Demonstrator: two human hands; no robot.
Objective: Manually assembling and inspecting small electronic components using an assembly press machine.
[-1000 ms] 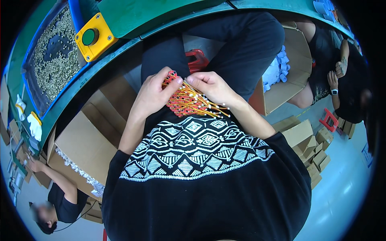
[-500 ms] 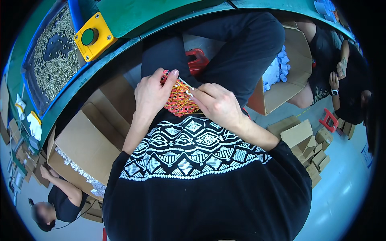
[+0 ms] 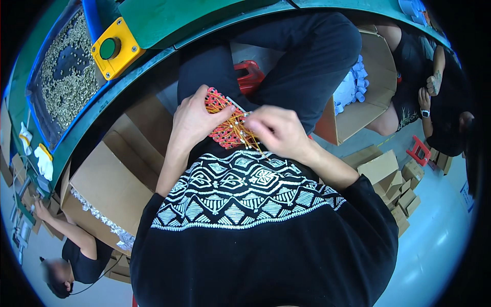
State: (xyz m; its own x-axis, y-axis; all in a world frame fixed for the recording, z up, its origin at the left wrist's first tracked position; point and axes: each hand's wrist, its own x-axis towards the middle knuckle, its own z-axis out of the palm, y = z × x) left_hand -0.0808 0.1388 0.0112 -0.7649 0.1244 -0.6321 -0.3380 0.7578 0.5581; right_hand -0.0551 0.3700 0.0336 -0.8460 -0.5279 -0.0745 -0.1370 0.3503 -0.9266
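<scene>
Above my lap is a red panel [image 3: 223, 139] dotted with dark holes. A loose bundle of thin orange-yellow wires [image 3: 237, 123] with small white ends lies across it. My left hand [image 3: 193, 121] grips the panel's left side, its thumb pressed over the wires. Beside the panel's right edge, my right hand [image 3: 282, 132] is curled with thumb and fingers together, slightly blurred. Whatever those fingers hold is hidden. A thin pale strip [image 3: 237, 104] crosses the top of the wires, between the hands.
A green bench [image 3: 204, 23] curves ahead, carrying a yellow button box [image 3: 116, 48] and a blue-edged tray [image 3: 38, 110] of small metallic parts. Cardboard boxes flank me: one [image 3: 110, 187] at left, another [image 3: 373, 84] with blue-white rolls at right. Co-workers sit on both sides.
My right hand has curled inward and shifted slightly right, off the wire ends it was pinching. More white wire ends now show spread over the panel. The left co-worker's arm has moved.
</scene>
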